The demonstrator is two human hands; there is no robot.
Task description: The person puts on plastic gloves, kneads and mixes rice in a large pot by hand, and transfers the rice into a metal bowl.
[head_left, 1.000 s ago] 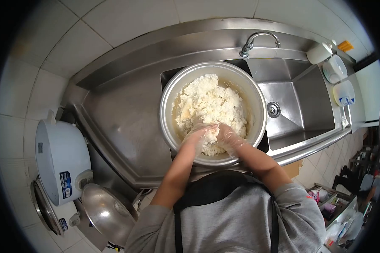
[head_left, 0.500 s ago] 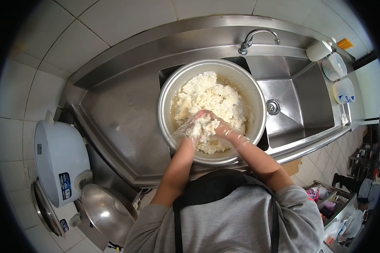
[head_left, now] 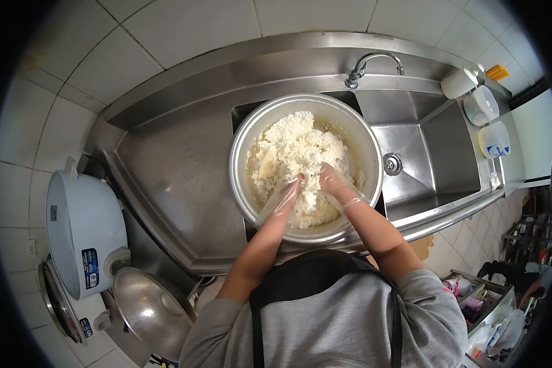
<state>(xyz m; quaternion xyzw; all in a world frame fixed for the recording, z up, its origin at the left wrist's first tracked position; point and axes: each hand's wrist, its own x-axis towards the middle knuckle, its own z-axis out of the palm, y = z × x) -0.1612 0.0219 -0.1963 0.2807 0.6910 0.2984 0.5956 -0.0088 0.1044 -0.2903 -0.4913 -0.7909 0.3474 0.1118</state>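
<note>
Your left hand and right hand are in the rice, near side of the pot; fingers partly buried, can't tell if they're spread or gripping. Loose plastic gloves could bunch at the wrist and let in cloudy liquid. Too big a scoop could shed grains over the near rim. Uneven push might rock the pot above the left basin.
</note>
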